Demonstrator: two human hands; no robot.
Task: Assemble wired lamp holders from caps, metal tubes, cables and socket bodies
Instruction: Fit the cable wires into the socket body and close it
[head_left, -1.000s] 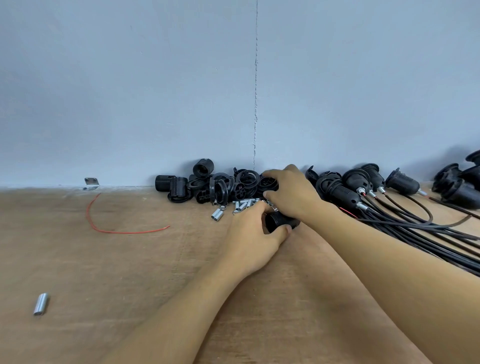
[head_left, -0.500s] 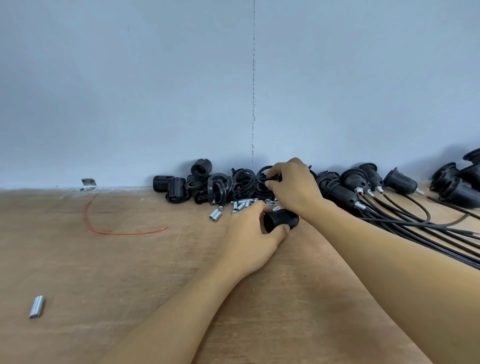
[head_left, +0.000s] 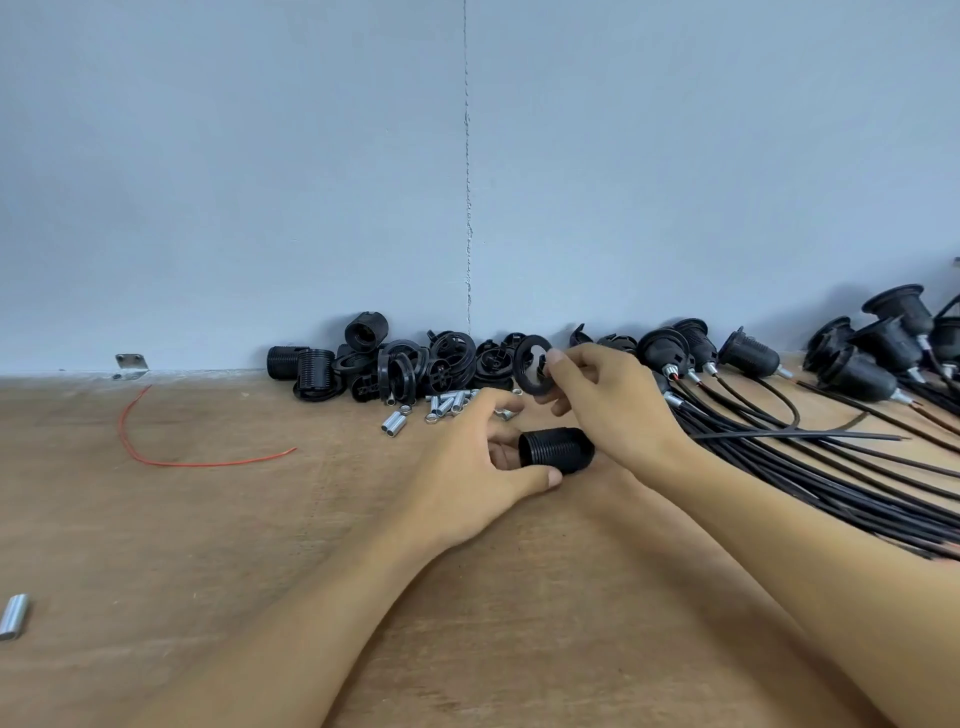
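Observation:
My left hand (head_left: 467, 467) grips a black threaded socket body (head_left: 558, 450) lying on its side on the wooden table (head_left: 260, 545). Just above it my right hand (head_left: 608, 410) pinches a black plastic ring (head_left: 527, 366), held upright and lifted clear of the pile. A heap of black caps, rings and socket bodies (head_left: 395, 364) lies against the wall. Several short metal tubes (head_left: 447, 405) are scattered in front of the heap, partly hidden by my left hand.
Assembled lamp holders (head_left: 748, 356) with black cables (head_left: 831, 478) fan out over the right side of the table. A loose red wire (head_left: 156, 457) lies at the left. One metal tube (head_left: 13, 616) sits near the left edge. A metal bracket (head_left: 130, 364) meets the wall.
My right hand has drawn back from the pile with a black ring in its fingers and raised it. My left hand stays on the socket body.

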